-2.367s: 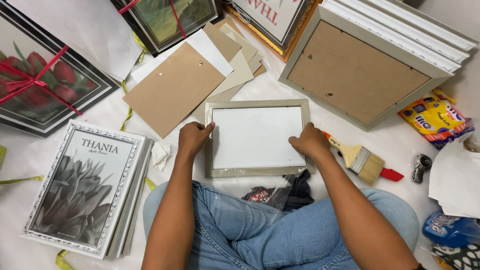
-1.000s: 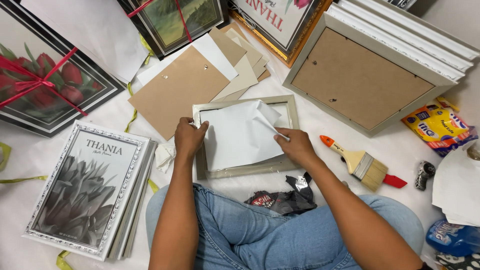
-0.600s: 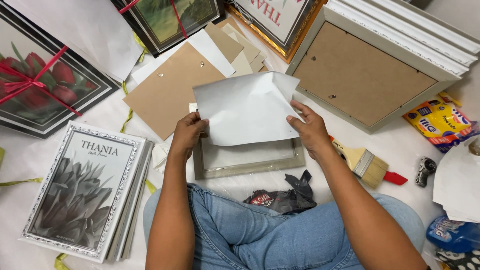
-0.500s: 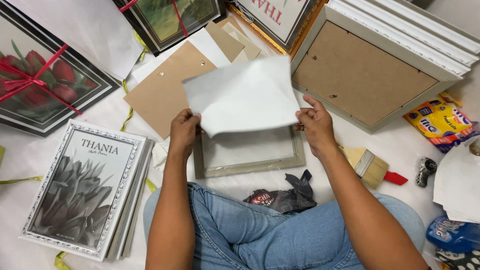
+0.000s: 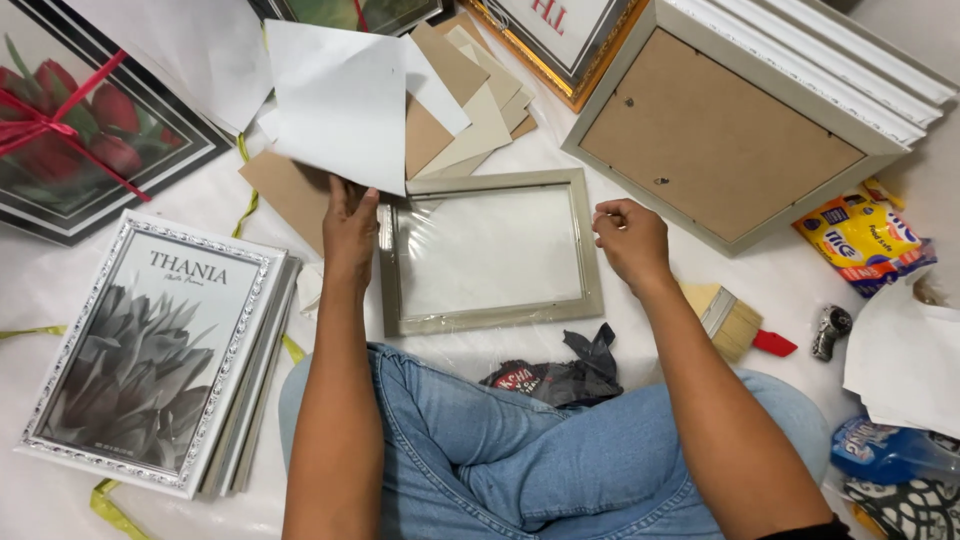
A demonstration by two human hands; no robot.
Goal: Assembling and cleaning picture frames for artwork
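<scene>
Pinching the lower edge of a white sheet of paper (image 5: 340, 100), the left hand (image 5: 350, 225) is holding it up, flat and slightly curled, left of and beyond the small grey frame (image 5: 490, 320). Loosely curled and holding nothing, the right hand (image 5: 630, 240) is hovering at that frame's right edge. Farther off, brown cardboard backings (image 5: 455, 110) are lying fanned out beside a large frame (image 5: 720, 130) showing its fibreboard back.

white sheet (image 5: 340, 100) in left hand (image 5: 350, 225), beside grey frame (image 5: 490, 320)
</scene>
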